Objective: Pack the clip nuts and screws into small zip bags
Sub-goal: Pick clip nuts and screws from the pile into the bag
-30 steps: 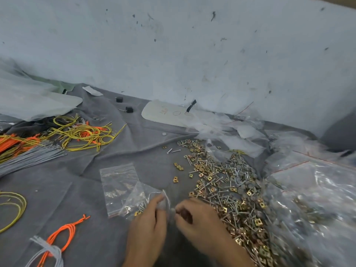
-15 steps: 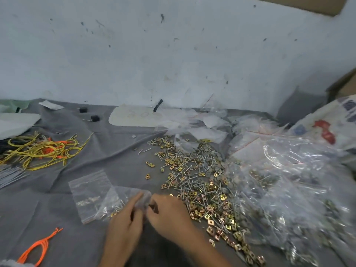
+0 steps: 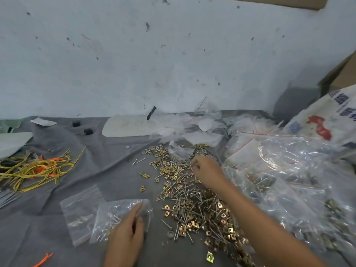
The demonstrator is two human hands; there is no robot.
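A loose pile of gold clip nuts and silver screws (image 3: 189, 201) spreads over the grey cloth (image 3: 107, 170) in the middle. My right hand (image 3: 207, 172) reaches to the pile's far part, fingertips curled down and pinching at pieces there. Near the front, my left hand (image 3: 127, 234) grips the mouth of a small clear zip bag (image 3: 115, 214) that holds some screws and nuts. This bag lies on the cloth, left of the pile. A second small zip bag (image 3: 80, 207) lies flat just to its left, partly under it.
Yellow and orange wire bundles (image 3: 36, 168) lie at the left. Large clear bags (image 3: 279, 170) with packed parts crowd the right side. A printed white sack (image 3: 327, 124) and a cardboard box (image 3: 341, 76) stand behind them. A white board (image 3: 125, 126) and crumpled plastic sit by the wall.
My right hand left the bag's mouth and moved up and right onto the pile. My left hand stays on the small zip bag. The view shifted to the right.
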